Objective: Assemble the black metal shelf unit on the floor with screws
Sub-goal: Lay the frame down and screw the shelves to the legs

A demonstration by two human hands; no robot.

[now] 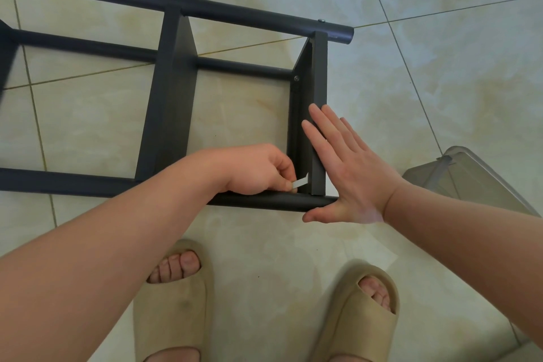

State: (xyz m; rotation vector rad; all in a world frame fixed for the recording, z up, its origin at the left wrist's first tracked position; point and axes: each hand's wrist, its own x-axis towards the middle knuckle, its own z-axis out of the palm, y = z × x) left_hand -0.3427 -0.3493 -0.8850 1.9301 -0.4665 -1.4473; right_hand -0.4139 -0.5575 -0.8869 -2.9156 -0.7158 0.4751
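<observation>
The black metal shelf unit lies on its side on the tiled floor, round posts running left to right and flat shelf panels between them. My left hand pinches a small silver hex key at the inner corner where the end panel meets the near post. My right hand lies flat with straight fingers against the outside of that end panel, its thumb under the post's end. Screw heads show on the panel and on the far post.
A clear plastic container sits on the floor to the right of my right wrist. My feet in beige slippers stand just below the near post. Pale floor tiles surround the frame.
</observation>
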